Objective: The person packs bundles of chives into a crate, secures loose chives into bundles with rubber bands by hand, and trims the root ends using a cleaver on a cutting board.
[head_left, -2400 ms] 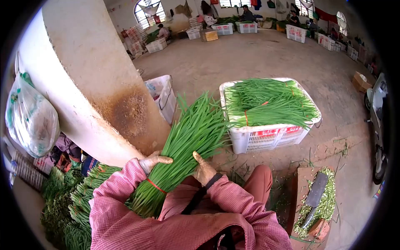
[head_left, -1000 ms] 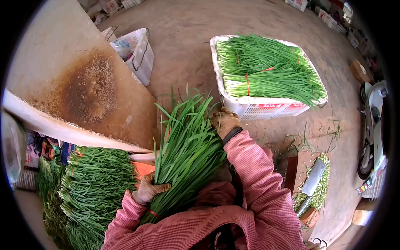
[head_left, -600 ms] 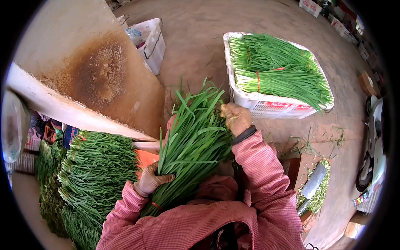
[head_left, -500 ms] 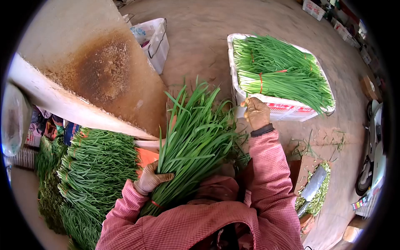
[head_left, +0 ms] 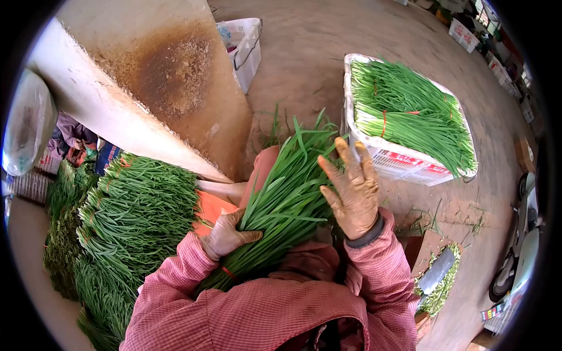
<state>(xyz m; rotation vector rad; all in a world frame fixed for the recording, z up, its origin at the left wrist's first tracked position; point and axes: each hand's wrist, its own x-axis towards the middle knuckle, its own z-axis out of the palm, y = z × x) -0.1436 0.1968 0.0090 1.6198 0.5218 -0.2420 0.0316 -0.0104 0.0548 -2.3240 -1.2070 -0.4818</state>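
Observation:
A bunch of garlic chives lies across my lap, leaf tips pointing away from me and a red band round its lower end. My left hand is wrapped round the bunch just above that band. Over the leaf tips on the right, my right hand is held up with its fingers spread and nothing in it. Past it stands a white plastic crate, lined and filled with banded chive bunches.
Stacked chive bunches stand at my left beside a rust-stained white slab. A cleaver lies on chopped trimmings at the right. Behind the slab is another white crate. A parked scooter stands far right.
My right hand has gone from pinched near the crate's edge to spread, closer to the leaf tips. My left hand keeps its hold. The view has shifted slightly.

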